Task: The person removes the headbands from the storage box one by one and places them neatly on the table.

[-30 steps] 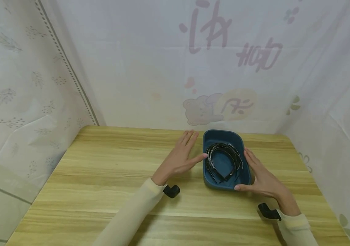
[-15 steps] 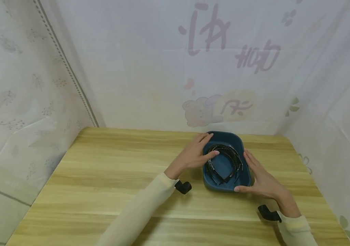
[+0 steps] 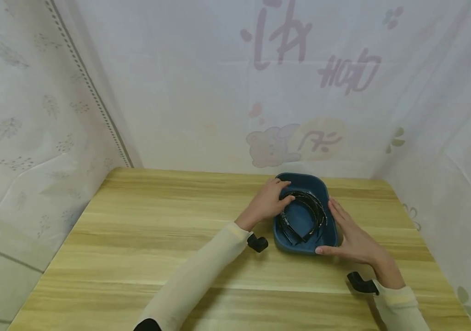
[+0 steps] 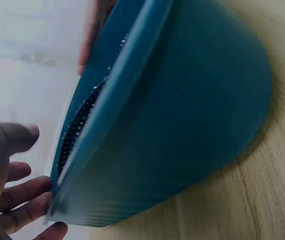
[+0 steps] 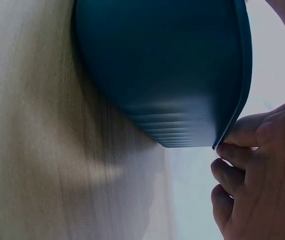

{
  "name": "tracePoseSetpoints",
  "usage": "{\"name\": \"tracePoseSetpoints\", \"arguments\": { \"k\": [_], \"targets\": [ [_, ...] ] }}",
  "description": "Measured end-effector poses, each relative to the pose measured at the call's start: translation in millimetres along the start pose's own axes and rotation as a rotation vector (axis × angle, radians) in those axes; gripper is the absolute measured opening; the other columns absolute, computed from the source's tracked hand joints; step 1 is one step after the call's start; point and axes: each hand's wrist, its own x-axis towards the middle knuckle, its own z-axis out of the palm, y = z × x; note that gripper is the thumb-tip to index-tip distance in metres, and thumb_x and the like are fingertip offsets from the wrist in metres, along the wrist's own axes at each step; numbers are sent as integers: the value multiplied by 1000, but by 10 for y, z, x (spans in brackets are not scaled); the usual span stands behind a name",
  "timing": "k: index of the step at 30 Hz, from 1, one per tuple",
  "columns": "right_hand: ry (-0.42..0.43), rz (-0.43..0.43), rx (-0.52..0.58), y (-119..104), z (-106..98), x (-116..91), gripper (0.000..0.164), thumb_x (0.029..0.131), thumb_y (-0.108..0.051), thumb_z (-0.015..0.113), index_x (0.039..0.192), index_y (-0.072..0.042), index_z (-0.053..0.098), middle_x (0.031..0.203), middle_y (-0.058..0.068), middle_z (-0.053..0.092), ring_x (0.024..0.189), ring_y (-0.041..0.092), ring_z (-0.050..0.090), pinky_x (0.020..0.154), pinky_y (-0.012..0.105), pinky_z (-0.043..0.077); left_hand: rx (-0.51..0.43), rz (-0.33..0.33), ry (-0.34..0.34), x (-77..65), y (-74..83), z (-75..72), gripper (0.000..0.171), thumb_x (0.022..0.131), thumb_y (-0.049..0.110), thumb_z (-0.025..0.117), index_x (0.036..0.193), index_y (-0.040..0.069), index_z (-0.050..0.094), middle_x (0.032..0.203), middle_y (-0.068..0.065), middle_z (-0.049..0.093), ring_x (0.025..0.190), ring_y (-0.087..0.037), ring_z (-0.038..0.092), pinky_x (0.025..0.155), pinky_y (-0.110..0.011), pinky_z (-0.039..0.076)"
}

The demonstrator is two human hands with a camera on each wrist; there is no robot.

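A blue plastic bin (image 3: 301, 248) stands on the wooden table, with several black headbands (image 3: 320, 212) lying in it, some of them glittery. My left hand (image 3: 266, 201) reaches over the bin's left rim, fingertips and thumb above the far left part of the headbands. In the left wrist view its fingers (image 4: 26, 197) lie at the rim, thumb apart from them, nothing between. My right hand (image 3: 358, 244) rests along the bin's right side, fingers straight against the wall and thumb at the near right corner. The right wrist view shows fingertips (image 5: 228, 150) right at the rim.
The wooden tabletop (image 3: 148, 220) spreads to the left and front of the bin. A pale printed cloth (image 3: 202, 92) hangs behind the table's back edge, and more cloth hangs at both sides. A black wrist mount (image 3: 258, 242) sits at the left cuff.
My left hand has moved right and slightly away from me, from beside the bin to over its left rim. The right hand and the bin have stayed in place.
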Motion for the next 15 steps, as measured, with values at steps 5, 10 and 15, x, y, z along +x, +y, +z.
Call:
{"name": "tracePoseSetpoints", "arguments": {
  "k": [5,10,15],
  "targets": [
    [-1,-8,10,2,3,11,133,75,-46,90,166,-9,0,174,14,-5,157,48,6,110,78,27,59,-3,24,67,-12,75,41,104,28,62,141,10,62,127,-7,66,116,-23,61,97,-34,54],
    [2,-3,13,-4,3,0,133,75,-46,90,166,-9,0,174,8,-6,158,47,5,110,78,27,116,-38,31,121,37,109,33,103,22,64,133,9,69,127,-7,67,118,-23,62,100,-33,54],
    [5,1,20,-11,1,-2,133,75,-46,90,166,-9,1,174,13,-4,158,47,5,110,78,26,179,-68,41,164,64,147,28,102,16,64,128,10,73,124,-5,69,116,-22,63,98,-30,55]
  ]
}}
